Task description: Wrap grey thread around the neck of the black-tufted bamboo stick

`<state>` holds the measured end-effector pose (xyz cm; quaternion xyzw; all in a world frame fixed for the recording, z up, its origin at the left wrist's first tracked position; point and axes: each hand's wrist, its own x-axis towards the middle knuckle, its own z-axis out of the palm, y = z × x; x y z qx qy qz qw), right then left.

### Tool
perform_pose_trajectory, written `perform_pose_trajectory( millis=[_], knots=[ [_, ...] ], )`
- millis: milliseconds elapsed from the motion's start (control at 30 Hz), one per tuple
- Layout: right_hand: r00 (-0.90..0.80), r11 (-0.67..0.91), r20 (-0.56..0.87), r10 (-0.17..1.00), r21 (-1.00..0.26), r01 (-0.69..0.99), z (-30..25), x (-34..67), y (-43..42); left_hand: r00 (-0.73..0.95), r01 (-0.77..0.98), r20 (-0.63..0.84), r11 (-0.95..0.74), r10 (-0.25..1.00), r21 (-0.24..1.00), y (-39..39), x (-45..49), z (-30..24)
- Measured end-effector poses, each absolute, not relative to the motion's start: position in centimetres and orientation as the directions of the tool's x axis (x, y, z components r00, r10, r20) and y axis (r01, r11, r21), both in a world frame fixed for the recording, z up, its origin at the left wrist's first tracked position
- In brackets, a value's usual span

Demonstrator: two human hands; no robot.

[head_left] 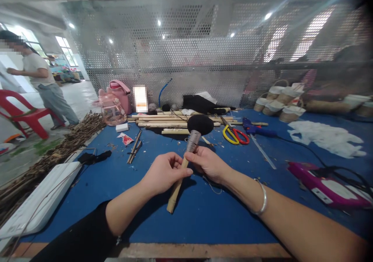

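Note:
Both hands grip one bamboo stick (175,196), held at a slant over the blue tabletop (227,219). At its far end is a round black padded head (200,124), with grey wrapping (192,140) wound around the stick just below it. My left hand (167,171) pinches the stick's middle between thumb and fingers. Slightly higher, at the lower edge of the wrapping, my right hand (208,161) is closed on the same stick. A thin thread (214,190) loops below my right hand.
Beyond the hands lie loose sticks (163,121), scissors (235,134) and a blue glue gun (258,129). To the right are white gloves (325,137) and a magenta power strip (323,186). A white box-like object (43,198) lies left. A person (43,75) stands beyond a red chair (26,112).

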<state>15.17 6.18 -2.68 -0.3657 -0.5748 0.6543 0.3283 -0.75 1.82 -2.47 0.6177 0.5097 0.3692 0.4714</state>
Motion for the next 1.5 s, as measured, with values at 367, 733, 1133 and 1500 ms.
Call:
perform_pose_trajectory(
  millis=[367,733,1133,1500],
  knots=[
    [-0.585,-0.018,-0.008,0.811,-1.000,-0.011,-2.5,16.1,6.9,0.488,0.042,-0.198,0.204,0.850,0.978,2.5,-2.1,-1.7],
    [-0.578,-0.026,0.002,0.816,-0.999,-0.041,-2.9,15.5,6.7,0.292,0.297,-0.079,-0.012,0.953,0.955,2.1,-1.4,-2.2],
    [-0.612,-0.041,-0.041,0.790,-0.999,0.015,-3.1,16.4,7.2,0.414,0.109,-0.151,0.115,0.898,0.987,2.4,-1.5,-2.1],
    [-0.577,-0.109,-0.071,0.814,-0.993,-0.032,-3.6,15.7,6.7,0.318,0.260,-0.108,0.023,0.942,0.965,1.8,-1.3,-2.0]
  ],
)
